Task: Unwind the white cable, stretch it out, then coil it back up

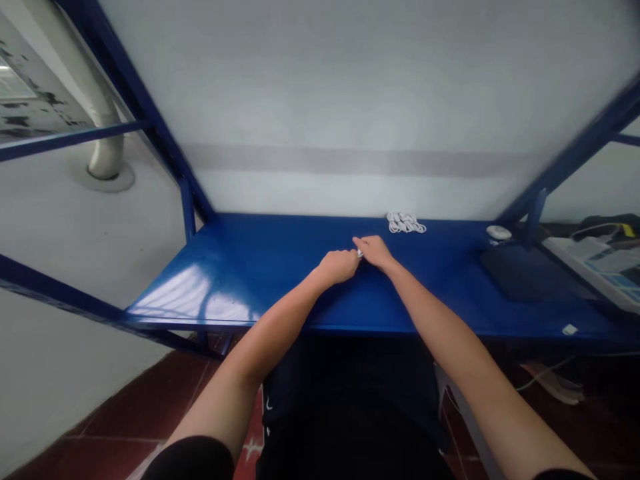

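Note:
Both my hands meet over the middle of the blue table (240,267). My left hand (339,265) is curled into a loose fist. My right hand (374,251) is closed too, fingers pinched toward the left hand. Between them a small white thing (359,253) shows, held by both hands; it is too small to name. A bundle of coiled white cables (405,223) lies just beyond my right hand, near the wall.
A white round object (499,232) and a dark flat pad (525,273) sit at the table's right end. A small white scrap (569,329) lies near the front right edge. Blue frame struts rise on both sides. A grey pipe (103,143) stands at the left.

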### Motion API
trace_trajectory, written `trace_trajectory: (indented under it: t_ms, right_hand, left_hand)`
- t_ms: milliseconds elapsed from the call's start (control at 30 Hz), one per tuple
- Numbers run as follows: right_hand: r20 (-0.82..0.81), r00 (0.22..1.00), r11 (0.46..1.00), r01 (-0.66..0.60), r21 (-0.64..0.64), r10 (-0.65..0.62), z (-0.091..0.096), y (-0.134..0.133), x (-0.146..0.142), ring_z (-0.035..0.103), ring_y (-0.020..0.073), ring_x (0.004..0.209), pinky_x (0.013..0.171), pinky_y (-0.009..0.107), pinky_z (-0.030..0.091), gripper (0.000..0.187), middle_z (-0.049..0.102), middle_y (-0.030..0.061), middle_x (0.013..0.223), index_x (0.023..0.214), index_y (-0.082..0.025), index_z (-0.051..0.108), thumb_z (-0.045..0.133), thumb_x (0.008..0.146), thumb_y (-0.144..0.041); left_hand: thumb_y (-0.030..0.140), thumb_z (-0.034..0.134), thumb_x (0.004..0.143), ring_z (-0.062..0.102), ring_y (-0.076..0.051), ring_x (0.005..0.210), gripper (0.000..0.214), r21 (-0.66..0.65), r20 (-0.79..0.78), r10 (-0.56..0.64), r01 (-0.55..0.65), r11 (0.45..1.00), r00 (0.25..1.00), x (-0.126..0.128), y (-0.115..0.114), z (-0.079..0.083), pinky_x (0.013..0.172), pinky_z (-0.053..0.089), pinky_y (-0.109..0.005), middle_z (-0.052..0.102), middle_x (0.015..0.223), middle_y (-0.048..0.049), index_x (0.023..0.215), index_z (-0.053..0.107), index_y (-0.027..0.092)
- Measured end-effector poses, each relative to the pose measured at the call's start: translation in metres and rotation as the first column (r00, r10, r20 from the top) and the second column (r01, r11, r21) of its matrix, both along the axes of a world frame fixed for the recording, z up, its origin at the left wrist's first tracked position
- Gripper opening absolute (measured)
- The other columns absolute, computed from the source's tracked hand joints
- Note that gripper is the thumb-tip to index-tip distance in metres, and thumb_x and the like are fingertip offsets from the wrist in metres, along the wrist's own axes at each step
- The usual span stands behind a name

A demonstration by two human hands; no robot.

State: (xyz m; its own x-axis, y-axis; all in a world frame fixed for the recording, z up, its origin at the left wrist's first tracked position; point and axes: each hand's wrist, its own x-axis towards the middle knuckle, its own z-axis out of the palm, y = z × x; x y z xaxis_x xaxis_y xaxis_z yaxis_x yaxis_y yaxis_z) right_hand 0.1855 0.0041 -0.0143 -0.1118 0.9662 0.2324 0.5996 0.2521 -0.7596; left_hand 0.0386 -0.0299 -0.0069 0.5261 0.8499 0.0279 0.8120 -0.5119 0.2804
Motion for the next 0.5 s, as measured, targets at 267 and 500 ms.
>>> trace_trajectory:
  t_ms: [267, 500]
  right_hand:
    - [0.249, 0.835, 0.872, 0.472, 0.130, -0.490, -0.006, 0.013, 0.088, 0.062, 0.0255, 0.081, 0.078, 0.034, 0.043, 0.030, 0.068, 0.0124, 0.078, 0.073, -0.016, 0.065, 0.046, 0.088, -0.033]
    - [0.383, 0.488, 0.584, 0.790, 0.190, -0.785, -0.014, -0.003, 0.171, 0.046, 0.0394, 0.115, 0.090, 0.050, 0.040, 0.044, 0.054, 0.0293, 0.118, 0.112, -0.003, 0.060, 0.060, 0.076, -0.029]
  left_hand:
    - [0.040, 0.023, 0.100, 0.067, -0.032, 0.092, 0.042, -0.047, 0.022, 0.120, -0.119, 0.992, 0.993, -0.008, 0.008, 0.008, 0.075, 0.048, -0.039, 0.068, 0.102, -0.0183, 0.107, 0.056, 0.015]
    - [0.042, 0.024, 0.101, 0.066, -0.028, 0.090, 0.042, -0.077, 0.059, 0.149, -0.144, 0.987, 0.987, -0.012, 0.011, 0.010, 0.072, 0.045, -0.032, 0.068, 0.102, -0.0165, 0.104, 0.056, 0.016]
